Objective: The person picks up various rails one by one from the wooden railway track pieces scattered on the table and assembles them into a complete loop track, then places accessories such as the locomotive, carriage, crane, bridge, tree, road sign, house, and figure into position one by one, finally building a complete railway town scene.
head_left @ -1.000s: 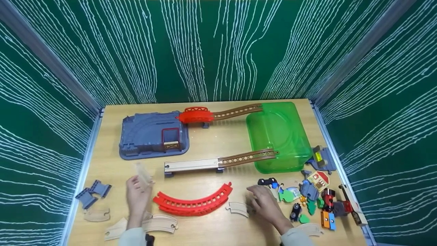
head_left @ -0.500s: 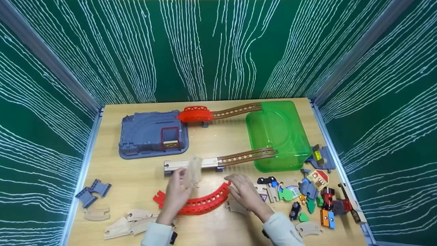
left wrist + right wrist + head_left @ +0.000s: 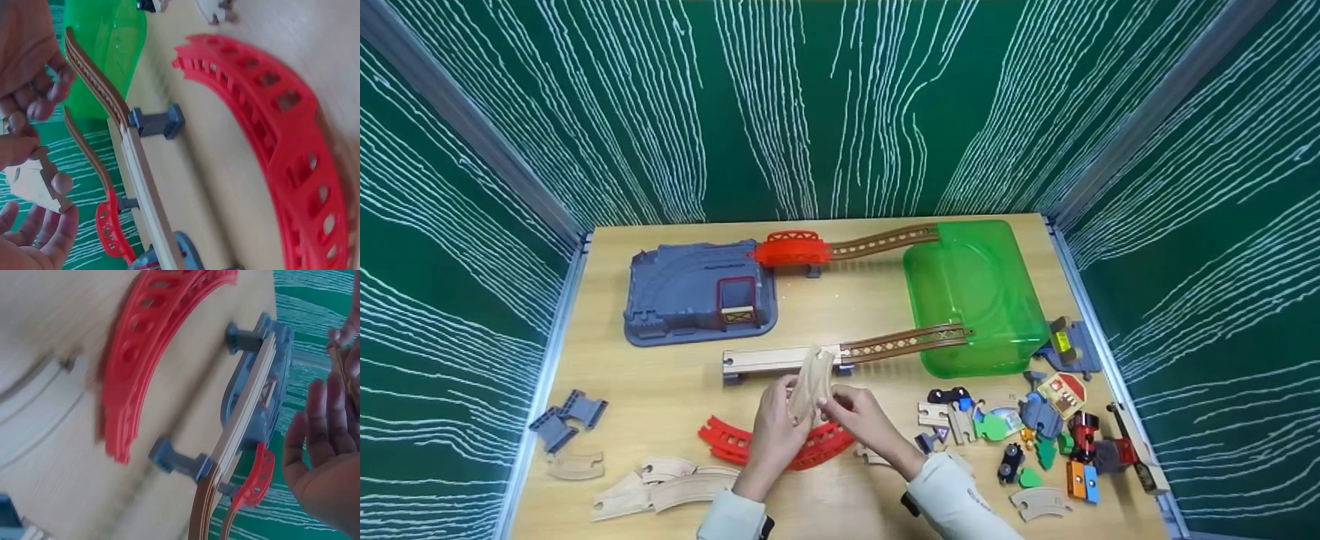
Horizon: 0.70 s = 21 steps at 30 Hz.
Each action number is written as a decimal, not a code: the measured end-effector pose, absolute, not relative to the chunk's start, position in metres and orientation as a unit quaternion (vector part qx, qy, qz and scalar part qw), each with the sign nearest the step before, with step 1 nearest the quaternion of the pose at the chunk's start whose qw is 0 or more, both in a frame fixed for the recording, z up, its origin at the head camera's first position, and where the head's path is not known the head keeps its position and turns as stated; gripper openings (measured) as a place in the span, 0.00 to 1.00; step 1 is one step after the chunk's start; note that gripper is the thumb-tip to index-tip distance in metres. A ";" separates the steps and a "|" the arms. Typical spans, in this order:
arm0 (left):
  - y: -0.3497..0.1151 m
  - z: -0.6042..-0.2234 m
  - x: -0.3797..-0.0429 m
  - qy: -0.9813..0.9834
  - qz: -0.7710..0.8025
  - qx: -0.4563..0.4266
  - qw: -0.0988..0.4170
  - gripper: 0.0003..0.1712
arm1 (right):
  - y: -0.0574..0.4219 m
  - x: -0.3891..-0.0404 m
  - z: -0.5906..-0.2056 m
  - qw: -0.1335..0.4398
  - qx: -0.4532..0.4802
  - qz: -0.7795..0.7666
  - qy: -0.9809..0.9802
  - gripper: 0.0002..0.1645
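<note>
In the head view a pale wooden track piece [image 3: 812, 384] is raised between both hands, tilted, its far end overlapping the flat wooden bridge track [image 3: 772, 361] behind it. My left hand [image 3: 775, 429] grips its left side. My right hand [image 3: 856, 417] pinches its right edge, thumb on top. The left wrist view shows the notched end of this wooden track piece [image 3: 36, 180] among the fingers. Below the hands, a curved red track [image 3: 727, 441] lies on the table, partly covered by them. A small wooden curve [image 3: 870, 454] is mostly hidden under the right forearm.
A grey base [image 3: 682, 292] joins a red bridge [image 3: 793, 249] and brown ramp leading to a green box [image 3: 979, 300]. Loose wooden tracks [image 3: 690, 489] and grey supports [image 3: 570, 420] lie left. Trains, trees and a toy house [image 3: 1061, 395] crowd the right.
My left hand has carried the wooden track piece from the left to the middle. My right hand has left the small curve's area, moved left and taken hold of the same piece.
</note>
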<state>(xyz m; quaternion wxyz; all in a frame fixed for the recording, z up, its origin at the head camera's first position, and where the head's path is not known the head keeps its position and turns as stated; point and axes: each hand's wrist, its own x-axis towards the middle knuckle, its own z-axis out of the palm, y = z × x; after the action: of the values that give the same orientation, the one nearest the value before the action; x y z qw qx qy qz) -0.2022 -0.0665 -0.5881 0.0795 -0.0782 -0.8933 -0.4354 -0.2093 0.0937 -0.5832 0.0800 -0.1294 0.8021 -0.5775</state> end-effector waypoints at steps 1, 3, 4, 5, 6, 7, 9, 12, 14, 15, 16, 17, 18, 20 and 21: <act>-0.066 -0.588 -0.202 -0.888 -0.447 -0.077 0.075 0.33 | 0.092 -0.209 -0.579 0.082 -0.126 -0.589 0.794 0.12; -0.068 -0.589 -0.201 -0.868 -0.490 -0.067 0.047 0.35 | 0.090 -0.209 -0.570 0.082 -0.117 -0.601 0.786 0.13; -0.069 -0.590 -0.201 -0.854 -0.517 -0.060 0.027 0.36 | 0.089 -0.208 -0.566 0.082 -0.114 -0.604 0.784 0.13; -0.070 -0.591 -0.201 -0.839 -0.542 -0.054 0.000 0.35 | 0.089 -0.208 -0.562 0.082 -0.111 -0.605 0.784 0.13; -0.072 -0.593 -0.201 -0.821 -0.567 -0.046 -0.033 0.33 | 0.089 -0.208 -0.561 0.084 -0.108 -0.603 0.786 0.13; -0.073 -0.594 -0.200 -0.798 -0.597 -0.037 -0.070 0.30 | 0.088 -0.208 -0.559 0.086 -0.105 -0.601 0.788 0.14; -0.076 -0.598 -0.199 -0.755 -0.641 -0.027 -0.135 0.25 | 0.088 -0.208 -0.557 0.087 -0.107 -0.595 0.792 0.13; -0.078 -0.601 -0.197 -0.698 -0.688 -0.019 -0.200 0.21 | 0.088 -0.208 -0.555 0.087 -0.113 -0.583 0.800 0.14; -0.077 -0.600 -0.196 -0.668 -0.713 -0.015 -0.213 0.18 | 0.088 -0.207 -0.555 0.087 -0.118 -0.577 0.803 0.16; -0.077 -0.597 -0.195 -0.659 -0.722 -0.015 -0.211 0.16 | 0.088 -0.208 -0.555 0.087 -0.121 -0.577 0.803 0.16; -0.077 -0.594 -0.194 -0.653 -0.728 -0.014 -0.209 0.15 | 0.087 -0.208 -0.555 0.089 -0.123 -0.578 0.802 0.17; -0.077 -0.590 -0.195 -0.650 -0.732 -0.013 -0.204 0.14 | 0.087 -0.208 -0.554 0.090 -0.125 -0.580 0.800 0.17; -0.079 -0.586 -0.195 -0.649 -0.735 -0.007 -0.198 0.13 | 0.088 -0.208 -0.554 0.091 -0.128 -0.581 0.799 0.16; -0.084 -0.579 -0.197 -0.658 -0.731 0.019 -0.182 0.12 | 0.089 -0.208 -0.554 0.090 -0.132 -0.581 0.798 0.14; -0.089 -0.579 -0.200 -0.664 -0.728 0.031 -0.169 0.13 | 0.090 -0.208 -0.554 0.090 -0.133 -0.581 0.798 0.13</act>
<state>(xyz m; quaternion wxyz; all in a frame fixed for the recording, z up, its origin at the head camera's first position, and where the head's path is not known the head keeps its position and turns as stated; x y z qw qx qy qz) -0.1999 -0.0892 -0.5794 -0.1693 0.0314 -0.6641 -0.7275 -0.2079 0.0903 -0.5545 0.0905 -0.1329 0.7976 -0.5813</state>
